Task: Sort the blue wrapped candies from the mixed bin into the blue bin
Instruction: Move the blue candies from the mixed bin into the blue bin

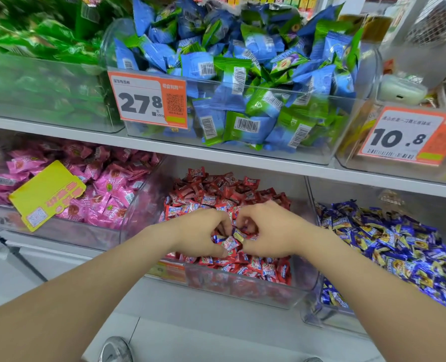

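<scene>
**A:** Head view: where are the hands?

**B:** Both are down in the mixed bin [242,291], the clear tub in the middle of the lower shelf. It is mostly filled with red wrapped candies [216,189]. The left hand [201,233] and right hand [269,231] sit close together, knuckles up and fingers curled into the pile.

**A:** Holding anything?

**B:** I cannot tell for either hand. The fingertips are buried and blurred. A few blue wrapped candies [217,239] lie in the gap between the 2 hands, touching the fingers, with a red-and-blue one just beside them.

**A:** And the blue bin?

**B:** The blue bin [318,320] stands just to the right of the mixed bin, their walls side by side. It is heaped with dark blue wrappers with yellow on them.

**A:** Anything else?

**B:** To the left is a tub of pink candies [107,184] with a yellow tag [47,194] lying on it. On the shelf above, a tub of blue-and-green packets [242,74] carries a price card [149,100] reading 27.8. A second card [409,137] on the right reads 10.8. Green packets [34,43] are at the top left.
</scene>
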The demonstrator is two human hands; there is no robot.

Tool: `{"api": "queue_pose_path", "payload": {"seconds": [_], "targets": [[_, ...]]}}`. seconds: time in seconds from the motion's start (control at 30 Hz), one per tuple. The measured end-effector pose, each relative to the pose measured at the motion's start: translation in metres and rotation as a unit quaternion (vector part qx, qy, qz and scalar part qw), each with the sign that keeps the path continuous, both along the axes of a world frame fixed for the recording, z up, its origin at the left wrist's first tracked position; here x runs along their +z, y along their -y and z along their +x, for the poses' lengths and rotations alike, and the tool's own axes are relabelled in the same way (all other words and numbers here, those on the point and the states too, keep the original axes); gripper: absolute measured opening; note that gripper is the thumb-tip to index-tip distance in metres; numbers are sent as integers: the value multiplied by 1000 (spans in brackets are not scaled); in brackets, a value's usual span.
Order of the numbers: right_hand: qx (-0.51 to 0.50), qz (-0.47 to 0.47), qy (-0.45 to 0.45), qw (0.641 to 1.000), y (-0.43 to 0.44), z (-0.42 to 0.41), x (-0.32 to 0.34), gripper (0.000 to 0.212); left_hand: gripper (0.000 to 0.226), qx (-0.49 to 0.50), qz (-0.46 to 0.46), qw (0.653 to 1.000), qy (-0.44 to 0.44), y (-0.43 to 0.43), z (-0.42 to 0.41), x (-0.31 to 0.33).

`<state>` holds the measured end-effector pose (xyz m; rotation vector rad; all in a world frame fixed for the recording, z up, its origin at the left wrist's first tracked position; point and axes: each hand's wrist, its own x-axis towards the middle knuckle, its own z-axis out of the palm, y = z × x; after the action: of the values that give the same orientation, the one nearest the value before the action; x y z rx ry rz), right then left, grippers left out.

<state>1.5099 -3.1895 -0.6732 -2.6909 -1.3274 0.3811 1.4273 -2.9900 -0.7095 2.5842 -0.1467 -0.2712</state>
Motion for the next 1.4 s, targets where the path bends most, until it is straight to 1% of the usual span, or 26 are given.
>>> {"api": "queue_pose_path", "payload": {"seconds": [0.03,0.1,0.17,0.27,0.37,0.43,0.53,0.63,0.7,0.73,0.77,0.83,0.87,0.93,0.97,1.03,1.07,1.1,1.17,1.23,1.27,1.3,1.33,1.37,1.4], "targets": [[15,-4,5,1000,-3,-4,-4,34,39,-1,-7,1000,-8,1,0,0],[41,-32,61,997,-9,-9,-10,36,38,-2,2,1000,-12,3,-1,0],[35,-44,87,995,-14,-8,-14,30,40,0,15,1000,-14,3,-1,-2],[-16,-20,47,999,-12,1,-8,21,43,-3,33,999,-38,2,-2,1],[-47,44,8,998,-2,10,7,9,46,-19,58,997,-53,-2,-2,3],[-66,64,0,996,5,12,17,13,45,-24,76,995,-55,-2,-3,5],[-68,33,18,997,11,12,24,23,39,-17,96,994,-47,0,-4,10],[-43,1,-14,999,8,6,20,31,31,-4,94,996,-10,1,-4,9],[-25,-27,-9,999,5,2,10,23,31,10,81,996,20,1,-3,7],[-11,-55,17,998,4,0,5,16,33,14,79,996,27,0,-3,7],[5,-92,51,994,2,-2,1,17,35,16,78,996,26,-1,-3,6],[10,-142,94,985,0,-3,-5,32,42,8,84,996,2,-4,-3,6],[8,-147,98,984,-1,-2,-7,33,43,-1,90,996,-14,-6,-4,7],[4,-139,72,988,-2,1,-6,23,45,-5,97,995,-33,-8,-4,9],[3,-133,46,990,-1,3,-6,23,48,2,93,995,-36,-10,-5,9],[-16,-97,0,995,4,5,2,36,54,23,79,996,-28,-14,-5,11],[-30,-62,-6,998,7,7,8,41,55,34,71,997,-19,-16,-5,13],[-44,-32,-1,998,11,8,15,44,54,39,66,997,-8,-18,-5,14],[-64,-1,24,998,16,11,25,53,53,36,65,997,13,-20,-5,17],[-64,-6,39,997,18,12,26,62,53,30,68,997,13,-22,-6,20],[-57,-13,34,998,18,12,23,62,53,31,63,998,2,-23,-7,20],[-46,-15,23,999,17,12,19,57,55,34,56,998,-15,-23,-7,20],[-38,-14,14,999,16,12,16,48,56,37,49,997,-37,-22,-7,21],[-38,-20,11,999,13,12,14,34,53,39,48,997,-54,-20,-7,20],[-39,-24,9,999,10,11,13,28,48,40,50,996,-63,-17,-7,21]]}}
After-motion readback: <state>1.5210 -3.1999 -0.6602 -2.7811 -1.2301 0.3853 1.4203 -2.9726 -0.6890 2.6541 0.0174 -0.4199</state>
